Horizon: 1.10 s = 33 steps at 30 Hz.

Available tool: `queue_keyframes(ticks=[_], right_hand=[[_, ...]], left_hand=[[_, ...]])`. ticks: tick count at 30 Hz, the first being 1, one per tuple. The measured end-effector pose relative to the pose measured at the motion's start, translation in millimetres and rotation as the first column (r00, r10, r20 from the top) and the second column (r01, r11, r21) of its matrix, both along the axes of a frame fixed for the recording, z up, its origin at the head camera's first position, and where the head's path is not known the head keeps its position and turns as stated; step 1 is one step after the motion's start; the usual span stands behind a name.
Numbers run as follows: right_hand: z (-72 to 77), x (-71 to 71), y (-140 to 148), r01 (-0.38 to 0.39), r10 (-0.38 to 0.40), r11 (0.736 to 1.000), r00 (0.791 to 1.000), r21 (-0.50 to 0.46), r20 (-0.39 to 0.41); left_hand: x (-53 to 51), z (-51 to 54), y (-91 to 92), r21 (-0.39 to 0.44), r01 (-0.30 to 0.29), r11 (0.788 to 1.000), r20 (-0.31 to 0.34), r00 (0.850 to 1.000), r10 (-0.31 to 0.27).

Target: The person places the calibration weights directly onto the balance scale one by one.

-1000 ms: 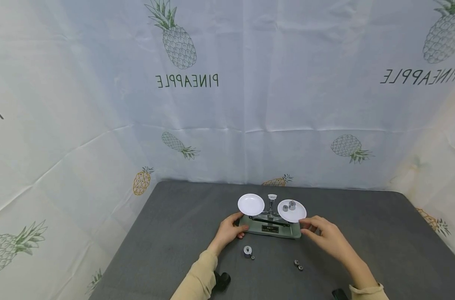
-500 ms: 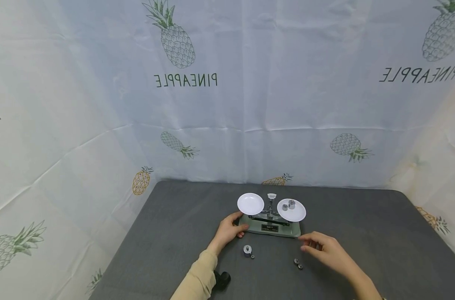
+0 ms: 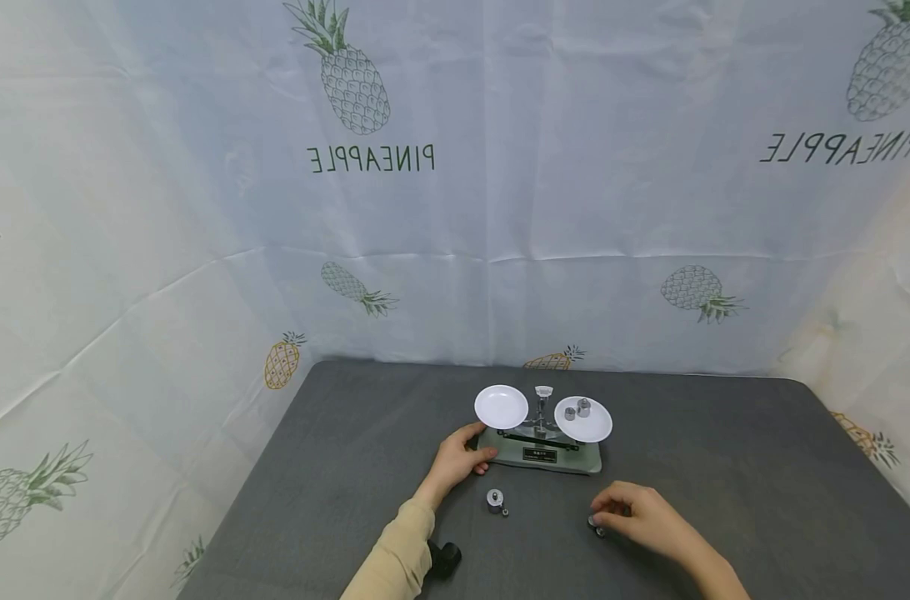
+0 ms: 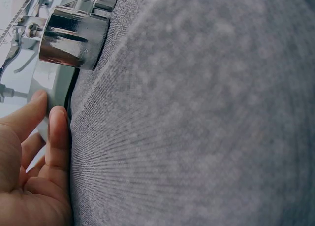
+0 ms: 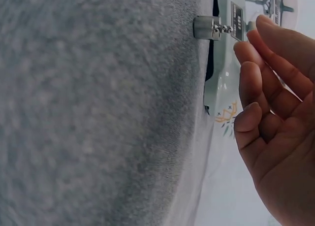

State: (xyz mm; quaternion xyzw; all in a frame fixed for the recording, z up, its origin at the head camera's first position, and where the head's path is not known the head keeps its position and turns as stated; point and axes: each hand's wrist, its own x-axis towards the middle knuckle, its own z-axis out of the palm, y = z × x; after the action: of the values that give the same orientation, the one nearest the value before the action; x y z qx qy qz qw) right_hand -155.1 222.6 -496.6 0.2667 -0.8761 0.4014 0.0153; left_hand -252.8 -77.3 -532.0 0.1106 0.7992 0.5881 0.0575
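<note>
A green-based balance scale (image 3: pixel 539 454) with two white pans stands near the back of the table. My left hand (image 3: pixel 458 458) grips the left end of its base; the left wrist view shows the thumb on the base (image 4: pixel 59 83). Two metal weights (image 3: pixel 577 409) sit on the right pan; the left pan (image 3: pixel 502 407) carries nothing. My right hand (image 3: pixel 642 517) hovers at a pair of small weights (image 3: pixel 600 532), partly covering them. Its fingers bend loosely in the right wrist view, nothing visible between them, with a knobbed weight (image 5: pixel 206 28) beyond the fingertips.
In front of the scale stand a larger weight (image 3: pixel 495 500) and a tiny one (image 3: pixel 505 512). A black object (image 3: pixel 445 560) lies beside the left forearm. A pineapple-print curtain (image 3: pixel 455 208) hangs behind the grey table (image 3: pixel 380 417).
My right hand has left the right end of the scale and moved down toward me to the small weights. The left hand keeps its hold on the base.
</note>
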Motion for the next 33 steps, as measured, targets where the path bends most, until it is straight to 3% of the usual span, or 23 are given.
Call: queue_keyframes(ticks=[3, 10, 15, 26, 33], right_hand=[[-2.6, 1.1, -0.8, -0.018, 0.018, 1.0, 1.0, -0.012, -0.013], [-8.9, 0.8, -0.9, -0.027, 0.028, 0.999, 0.999, 0.025, -0.017], [-11.5, -0.4, -0.9, -0.03, 0.029, 0.998, 1.0, 0.055, 0.009], [-12.4, -1.1, -3.2, -0.055, 0.05, 0.994, 0.997, 0.092, 0.056], [-12.6, 0.3, -5.0, -0.055, 0.055, 0.993, 0.998, 0.103, 0.007]], left_hand=[[2.8, 5.3, 0.6, 0.002, -0.002, 1.0, -0.004, 1.0, 0.002], [16.2, 32.4, 0.4, 0.014, 0.015, 1.0, 0.0, 1.0, -0.015], [19.7, 38.4, 0.4, 0.008, 0.01, 1.0, -0.001, 1.0, -0.01], [19.4, 34.9, 0.7, 0.005, -0.002, 1.0, -0.002, 1.0, 0.002], [7.9, 12.3, 0.4, 0.022, 0.002, 1.0, -0.01, 1.0, -0.001]])
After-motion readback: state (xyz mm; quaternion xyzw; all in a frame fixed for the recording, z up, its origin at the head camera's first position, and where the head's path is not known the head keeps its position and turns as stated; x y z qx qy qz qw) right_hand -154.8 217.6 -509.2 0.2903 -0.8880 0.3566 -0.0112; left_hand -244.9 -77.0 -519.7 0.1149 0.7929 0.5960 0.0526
